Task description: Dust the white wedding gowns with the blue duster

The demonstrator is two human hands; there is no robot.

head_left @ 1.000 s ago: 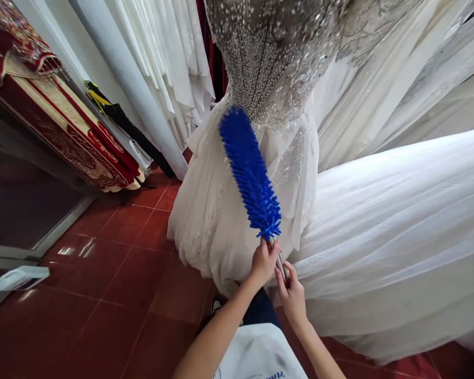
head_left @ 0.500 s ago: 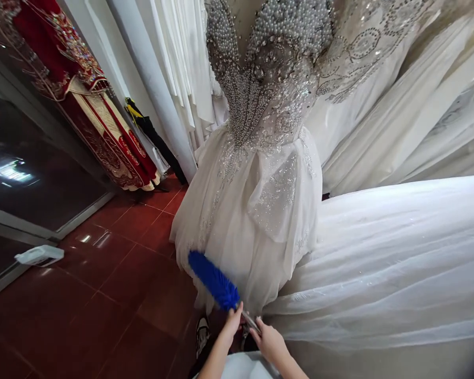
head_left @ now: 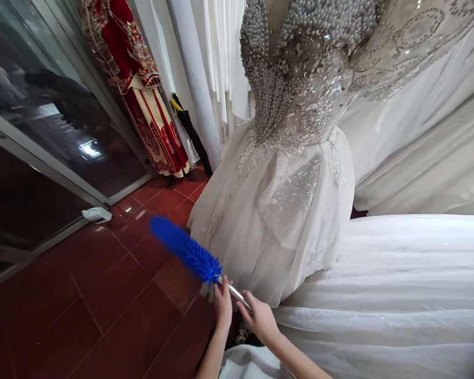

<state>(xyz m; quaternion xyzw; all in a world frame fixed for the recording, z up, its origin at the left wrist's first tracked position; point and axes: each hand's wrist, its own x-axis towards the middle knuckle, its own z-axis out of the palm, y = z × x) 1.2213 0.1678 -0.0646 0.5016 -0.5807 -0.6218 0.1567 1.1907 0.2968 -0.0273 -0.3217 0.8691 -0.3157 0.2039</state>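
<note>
At the far left stands a dark glass panel (head_left: 114, 158) in a pale metal frame, with a white object (head_left: 97, 214) on the red tiled floor (head_left: 114, 295) beside it. Next comes a red and gold garment (head_left: 158, 126), then a black and yellow item (head_left: 193, 134) leaning near a pale column (head_left: 197, 79). In front of these, the blue duster (head_left: 185, 250) slants over the floor, just left of the gown's skirt; its far end is blurred, so whether the bristles touch the fabric is hard to say. The left hand (head_left: 223, 306) pinches the duster's silvery handle (head_left: 237, 295) close below the bristles; the right hand (head_left: 261, 318) closes round its lower end. Beyond them stands the beaded white gown (head_left: 256, 221), and pale fabric (head_left: 411, 268) spreads across the right.
</note>
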